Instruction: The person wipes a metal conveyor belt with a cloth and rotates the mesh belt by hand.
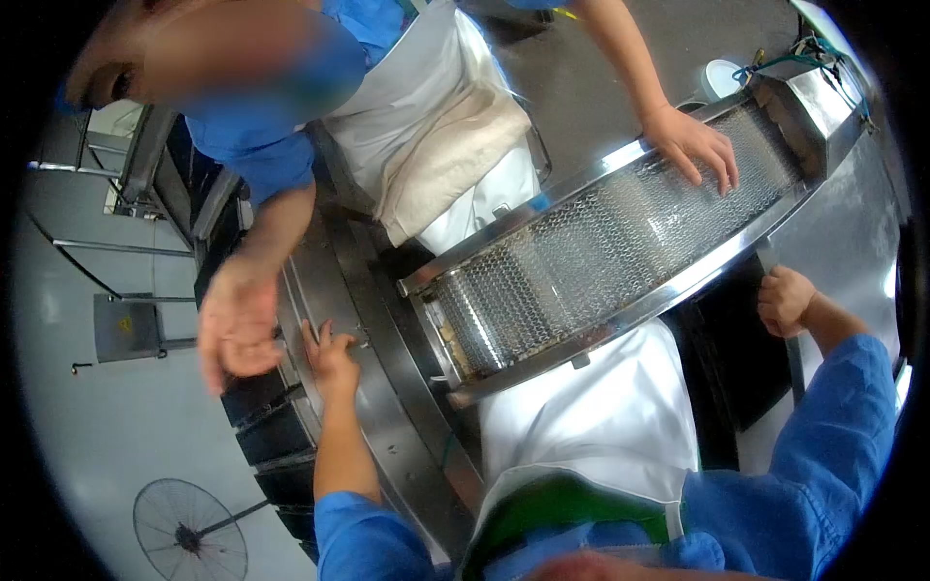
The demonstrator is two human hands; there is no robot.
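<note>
My left hand (332,362) is at the long steel rail (373,397) on the left, its fingers apart and nothing held in them; whether the fingertips touch the metal I cannot tell. On the other side, my right hand (786,301) has its fingers curled at the edge of a grey metal panel (838,257), seemingly gripping it. Between my hands runs a wire mesh conveyor belt (601,261) inside a shiny steel frame (668,290). A few pale bits lie at the belt's near left end.
A co-worker in a white apron (450,126) stands opposite, one hand (690,145) resting on the mesh and the other hand (240,320) raised and blurred near the rail. A white tub (722,79), green cords (823,60) and a wall fan (189,531) are farther off.
</note>
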